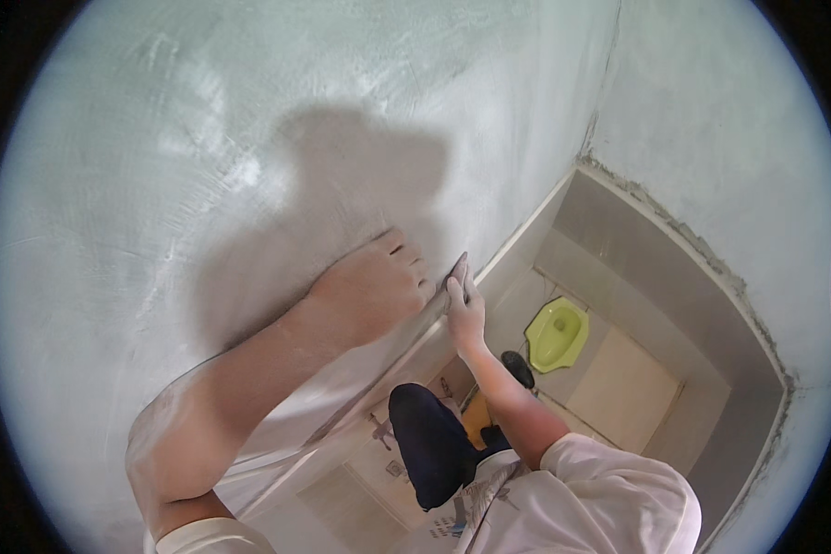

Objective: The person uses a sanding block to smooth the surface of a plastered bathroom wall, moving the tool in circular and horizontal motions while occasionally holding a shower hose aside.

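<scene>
My left hand (371, 288) is up against the pale plastered wall (203, 138), its back toward me. Its fingers are curled in, and whatever they may hold is hidden behind them. Close by on the right, my right hand (466, 312) grips a thin, greyish flat piece with a pointed end (459, 268), whose exact kind I cannot make out. That piece is beside the wall, just above where the plaster meets the tiles. A dark shadow of my head and arm falls over the plaster around my left hand.
Glossy tiles (619, 231) cover the lower walls, with a rough plaster edge (683, 226) above them. Far below, a yellow-green squat toilet (559, 334) is set in the floor. My dark-clothed knee (425, 443) is raised beneath my hands, near a dark shoe (517, 369).
</scene>
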A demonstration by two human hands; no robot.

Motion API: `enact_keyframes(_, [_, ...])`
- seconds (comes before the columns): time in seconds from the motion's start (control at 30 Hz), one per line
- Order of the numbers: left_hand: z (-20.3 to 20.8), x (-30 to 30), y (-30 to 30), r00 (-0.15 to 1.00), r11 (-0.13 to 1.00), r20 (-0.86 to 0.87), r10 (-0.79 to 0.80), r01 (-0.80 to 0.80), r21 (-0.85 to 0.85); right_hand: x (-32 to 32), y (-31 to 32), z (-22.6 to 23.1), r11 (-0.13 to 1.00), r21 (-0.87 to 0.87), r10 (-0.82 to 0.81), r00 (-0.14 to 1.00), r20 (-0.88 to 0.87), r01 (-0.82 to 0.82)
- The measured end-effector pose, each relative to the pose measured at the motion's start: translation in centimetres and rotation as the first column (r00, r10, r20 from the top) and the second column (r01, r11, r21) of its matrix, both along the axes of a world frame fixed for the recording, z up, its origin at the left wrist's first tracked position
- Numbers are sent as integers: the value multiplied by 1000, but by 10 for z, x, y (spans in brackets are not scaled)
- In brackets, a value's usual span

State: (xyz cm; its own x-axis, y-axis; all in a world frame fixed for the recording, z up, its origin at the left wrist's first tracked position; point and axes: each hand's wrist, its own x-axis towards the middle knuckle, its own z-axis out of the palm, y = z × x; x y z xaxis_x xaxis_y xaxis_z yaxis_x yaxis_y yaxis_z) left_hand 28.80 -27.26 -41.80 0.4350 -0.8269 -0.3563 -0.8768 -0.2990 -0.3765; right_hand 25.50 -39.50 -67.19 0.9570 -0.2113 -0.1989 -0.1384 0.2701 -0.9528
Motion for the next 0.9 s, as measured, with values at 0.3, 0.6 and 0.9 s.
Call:
enact_keyframes(0.3, [-7,2,-1,999,999,-40,-1,0,-39,-13,11,17,993,-28,117,983,142,-114])
enact_keyframes(0.6, [-9,1,1,1000,1000,-18,-5,5,-30,-8,-7,19,950,237,246,956,-161,-205])
enact_keyframes(0.9, [-3,-2,1,1000,997,-14,-20,19,-81,-15,5,40,962,228,178,979,-96,-152])
